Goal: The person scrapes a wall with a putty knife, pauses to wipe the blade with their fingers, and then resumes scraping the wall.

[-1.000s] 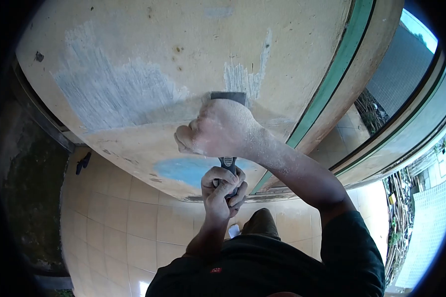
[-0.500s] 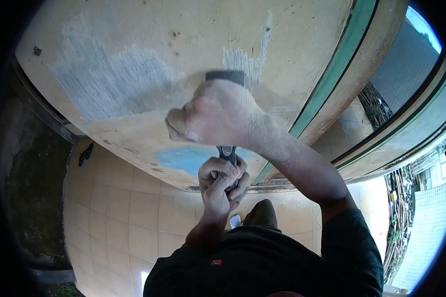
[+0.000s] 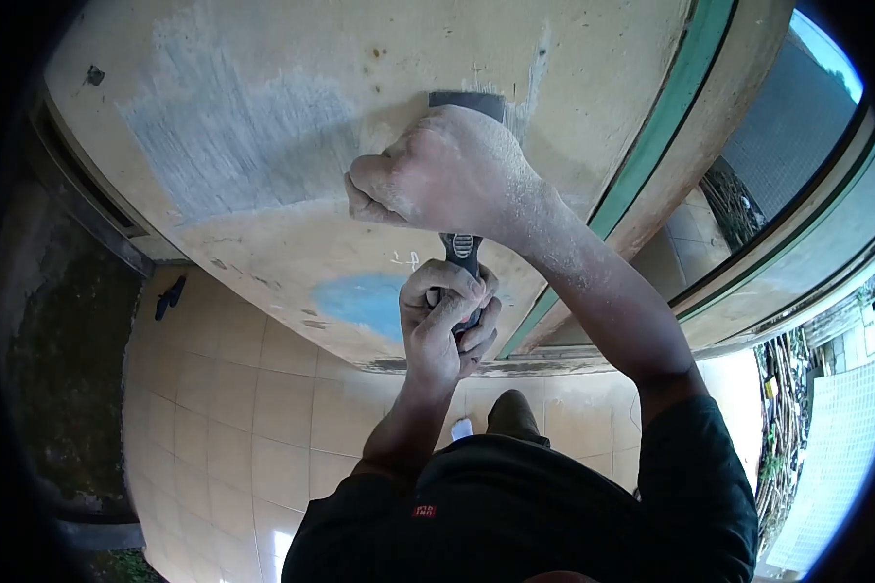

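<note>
A long-handled scraper [image 3: 462, 251] stands against a cream-coloured wall [image 3: 292, 39]. Its wide dark blade [image 3: 469, 103] lies at the wall surface, just below a narrow scraped streak. My dusty right hand [image 3: 447, 170] is closed in a fist around the tool's upper part, and hides most of the shaft. Below it, my left hand [image 3: 447, 316] wraps its fingers round the black handle. A large pale grey scraped patch [image 3: 233, 136] spreads over the wall left of my right hand. A blue patch [image 3: 360, 303] shows beside my left hand.
A green-edged frame [image 3: 651, 146] with window glass [image 3: 787, 126] runs along the right. Tan floor tiles [image 3: 282, 408] lie below, with a pair of dark sandals [image 3: 170, 297] at the left. A bundle of sticks [image 3: 783, 428] lies at the far right.
Both hands and the scraper have moved up the wall and slightly right. More of the handle and some white marks on the wall now show below my right hand.
</note>
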Available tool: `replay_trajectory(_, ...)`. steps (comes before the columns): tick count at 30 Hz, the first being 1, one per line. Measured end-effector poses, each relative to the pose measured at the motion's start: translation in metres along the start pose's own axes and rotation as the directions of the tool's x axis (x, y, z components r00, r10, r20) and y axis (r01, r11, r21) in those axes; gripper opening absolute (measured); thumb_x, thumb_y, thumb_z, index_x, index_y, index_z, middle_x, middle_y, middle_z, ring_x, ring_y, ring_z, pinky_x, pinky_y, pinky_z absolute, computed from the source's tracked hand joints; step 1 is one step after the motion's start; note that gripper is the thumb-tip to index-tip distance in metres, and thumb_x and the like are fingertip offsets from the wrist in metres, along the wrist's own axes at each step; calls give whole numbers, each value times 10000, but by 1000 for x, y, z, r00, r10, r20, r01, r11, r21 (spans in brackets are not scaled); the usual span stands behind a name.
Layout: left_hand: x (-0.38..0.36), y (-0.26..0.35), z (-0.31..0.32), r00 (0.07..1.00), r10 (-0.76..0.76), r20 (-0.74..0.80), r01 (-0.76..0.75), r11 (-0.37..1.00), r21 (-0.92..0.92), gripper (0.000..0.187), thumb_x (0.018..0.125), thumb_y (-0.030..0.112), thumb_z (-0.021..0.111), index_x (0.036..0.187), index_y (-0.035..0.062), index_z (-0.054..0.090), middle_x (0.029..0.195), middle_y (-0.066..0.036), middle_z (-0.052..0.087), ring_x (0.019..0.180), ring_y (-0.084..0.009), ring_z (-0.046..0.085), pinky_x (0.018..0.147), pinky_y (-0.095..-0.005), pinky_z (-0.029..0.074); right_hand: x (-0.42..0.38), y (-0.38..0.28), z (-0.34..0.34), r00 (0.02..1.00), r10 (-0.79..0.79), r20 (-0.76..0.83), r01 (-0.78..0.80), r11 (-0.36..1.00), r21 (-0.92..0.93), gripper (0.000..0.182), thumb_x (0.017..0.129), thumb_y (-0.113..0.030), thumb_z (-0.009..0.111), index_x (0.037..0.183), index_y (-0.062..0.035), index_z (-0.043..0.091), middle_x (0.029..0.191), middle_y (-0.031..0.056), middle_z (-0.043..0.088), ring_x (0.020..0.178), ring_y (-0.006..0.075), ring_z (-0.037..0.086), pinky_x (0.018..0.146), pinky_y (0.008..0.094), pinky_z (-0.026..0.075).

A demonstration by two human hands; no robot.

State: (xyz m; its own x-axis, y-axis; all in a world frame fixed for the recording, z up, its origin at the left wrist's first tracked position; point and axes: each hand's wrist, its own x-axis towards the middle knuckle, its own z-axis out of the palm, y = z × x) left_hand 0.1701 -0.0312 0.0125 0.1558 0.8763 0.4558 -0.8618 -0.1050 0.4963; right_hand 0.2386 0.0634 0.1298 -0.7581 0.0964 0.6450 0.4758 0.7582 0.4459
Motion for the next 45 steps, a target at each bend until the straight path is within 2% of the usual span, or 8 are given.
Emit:
replay_trajectory(12, -41, 16, -10, 955, -243, -172, 272, 948, 165, 65, 886, 23, 534, 869, 81, 555, 793, -85, 480, 426, -22, 319, 307, -149, 214, -39, -39, 10, 916, 401, -27, -346, 821, 454, 325, 825, -134, 595, 543, -39, 464, 446, 102, 442, 367, 241, 464, 394, 333, 390)
replay_trajectory(15, -79, -7, -29, 873, -410, -264, 446, 890, 95, 156, 881, 3, 532, 1000, 104, 525, 817, -74, 508, 450, -28, 353, 334, -152, 219, -93, -78, 26, 757, 638, 139, -537, 487, 689, 339, 841, -121, 580, 556, -9, 435, 461, 99, 426, 377, 211, 471, 411, 309, 386)
replay_trajectory(16, -93, -17, -33, 824, -465, -323, 505, 862, 47, 215, 880, -10, 524, 1056, 111, 503, 823, -64, 521, 456, -31, 365, 339, -158, 215, -111, -95, 27, 521, 660, 540, -607, -158, 779, 343, 886, -133, 529, 582, 15, 472, 486, 74, 474, 398, 166, 509, 433, 312, 443)
replay_trajectory(20, -152, -55, -65, 664, -639, -387, 661, 744, -95, 341, 893, 35, 521, 1186, 177, 420, 865, -28, 503, 452, -23, 349, 334, -154, 221, -191, -154, 68, 389, 556, 734, 180, -828, 532, 308, 903, -262, 459, 750, -7, 540, 547, 91, 522, 593, 294, 606, 602, 394, 500)
replay_trajectory(29, -266, -40, -124, 585, -765, 267, 410, -4, -912, 274, 963, 96, 412, 1223, 27, 356, 841, -57, 432, 435, -30, 367, 294, -159, 271, -306, -247, 103, 381, 461, 802, 837, -540, -88, 404, 895, -324, 520, 1109, 11, 591, 801, 128, 628, 831, 258, 626, 724, 321, 558)
replay_trajectory(38, -249, 28, -157, 711, -699, 71, 253, 161, -954, 355, 966, 137, 416, 1296, 18, 362, 878, -75, 454, 479, -45, 435, 315, -177, 317, -287, -274, 109, 79, 557, 827, 529, -727, 438, 374, 913, -384, 481, 1081, -64, 577, 747, 109, 640, 721, 236, 651, 615, 309, 550)
replay_trajectory(42, -242, 46, -191, 546, -833, 88, 482, 227, -846, 283, 963, 158, 434, 1197, 1, 418, 844, -61, 455, 478, -39, 415, 313, -161, 268, -247, -292, 114, 27, 610, 792, 653, -610, 448, 382, 900, -380, 503, 1076, -52, 591, 732, 96, 624, 700, 235, 618, 639, 318, 542)
replay_trajectory(45, -249, 43, -194, 61, -992, 114, 580, -57, -812, 167, 970, 197, 417, 900, 46, 410, 663, -23, 448, 407, -47, 359, 297, -195, 242, -210, -302, 126, 262, 628, 733, 866, -488, 109, 442, 901, -373, 517, 1126, 3, 569, 813, 124, 596, 764, 233, 591, 692, 337, 540)
